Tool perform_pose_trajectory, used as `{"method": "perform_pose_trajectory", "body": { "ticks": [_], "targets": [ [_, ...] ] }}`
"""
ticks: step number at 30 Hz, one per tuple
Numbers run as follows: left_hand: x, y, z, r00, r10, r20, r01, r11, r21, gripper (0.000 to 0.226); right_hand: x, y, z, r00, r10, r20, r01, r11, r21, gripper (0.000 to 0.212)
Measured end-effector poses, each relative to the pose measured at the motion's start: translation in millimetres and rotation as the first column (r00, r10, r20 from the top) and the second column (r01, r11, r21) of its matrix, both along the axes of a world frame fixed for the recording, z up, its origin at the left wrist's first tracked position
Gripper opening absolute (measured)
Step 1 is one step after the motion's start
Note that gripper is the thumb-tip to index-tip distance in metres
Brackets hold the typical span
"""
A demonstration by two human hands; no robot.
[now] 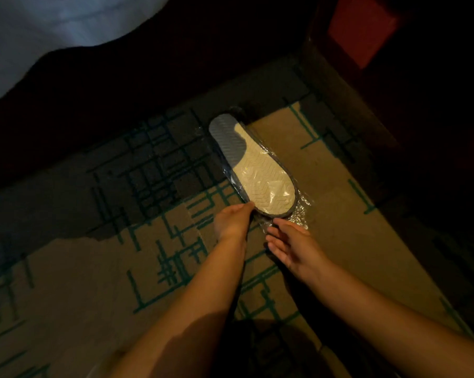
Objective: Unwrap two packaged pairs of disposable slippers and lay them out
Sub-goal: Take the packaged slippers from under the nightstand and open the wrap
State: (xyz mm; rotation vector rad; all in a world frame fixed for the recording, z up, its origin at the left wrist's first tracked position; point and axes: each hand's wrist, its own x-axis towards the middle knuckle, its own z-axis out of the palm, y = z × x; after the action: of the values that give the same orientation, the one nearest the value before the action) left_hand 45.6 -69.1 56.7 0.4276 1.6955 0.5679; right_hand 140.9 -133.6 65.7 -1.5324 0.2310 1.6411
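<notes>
We are near the start, as far as we can judge. One packet of slippers (253,170) lies sole-up on the patterned carpet (94,268), still sealed inside its clear plastic wrap (298,214) — the wrap looks unbroken, crinkled where it bunches at the packet's 5 o'clock end. Our left hand (233,222) reaches in from 7 o'clock, its fingertips touching the near rim of the packet; whether they pinch the plastic or only rest on it we cannot tell. Our right hand (293,244) comes in from 5 o'clock with fingers loosely spread, the tips at the plastic's edge, holding nothing we can see. No bare slipper is laid out anywhere in view, and the second packet is not visible — so both pairs seem still to be unwrapped and set down.
</notes>
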Motion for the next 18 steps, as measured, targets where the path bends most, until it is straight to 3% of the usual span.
{"method": "perform_pose_trajectory", "body": {
  "ticks": [10, 16, 18],
  "targets": [
    [0.8, 19.9, -1.1, 0.978, -0.020, 0.208, 0.053, 0.987, -0.154, 0.013, 6.3, -3.5, 0.8, 0.981, 0.180, 0.072, -0.188, 0.975, 0.118, 0.028],
    [-14.1, 15.0, 4.2, 0.903, 0.033, 0.427, 0.065, 0.975, -0.213, 0.009, 14.5, -9.1, 1.8, 0.998, -0.053, 0.045, 0.051, 0.998, 0.041, 0.004],
    [-18.9, 11.6, 5.6, 0.892, 0.041, 0.450, 0.061, 0.976, -0.210, 0.007, 16.1, -6.8, 5.9, 0.994, -0.101, 0.040, 0.099, 0.994, 0.045, 0.007]
  ]
}}
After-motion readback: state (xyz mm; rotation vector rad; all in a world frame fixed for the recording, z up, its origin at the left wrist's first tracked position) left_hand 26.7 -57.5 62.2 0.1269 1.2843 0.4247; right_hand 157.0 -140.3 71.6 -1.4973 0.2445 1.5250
